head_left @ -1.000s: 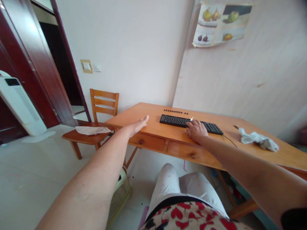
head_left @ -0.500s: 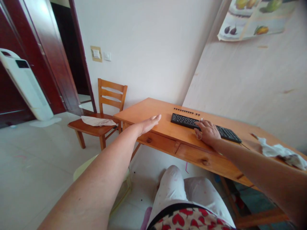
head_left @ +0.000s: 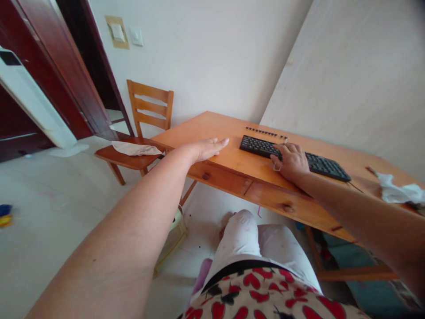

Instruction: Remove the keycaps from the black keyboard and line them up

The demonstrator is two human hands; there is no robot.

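My left hand (head_left: 210, 149) is stretched out flat at the front edge of the wooden table (head_left: 226, 155), fingers together, with nothing in it. My right hand (head_left: 294, 163) rests with curled fingers over the middle of a black keyboard (head_left: 327, 166). A thin pale loop (head_left: 276, 165) sticks out by its thumb, and a shiny bit shows beyond the fingers. They look like parts of one small tool, mostly hidden by the hand. Behind the keyboard, several small black keycaps (head_left: 262, 131) stand in a row.
A white crumpled cloth (head_left: 400, 188) lies on the table's right end, beside a thin stick-like item. Drawers (head_left: 222, 177) run under the tabletop. To the left stand a wooden chair (head_left: 149, 106) with a pale cloth (head_left: 136, 148) and a yellowish stool (head_left: 174, 235).
The camera has tilted down and turned slightly, so the table appears higher in view. Both hands keep nearly the same places on the table and keyboard.
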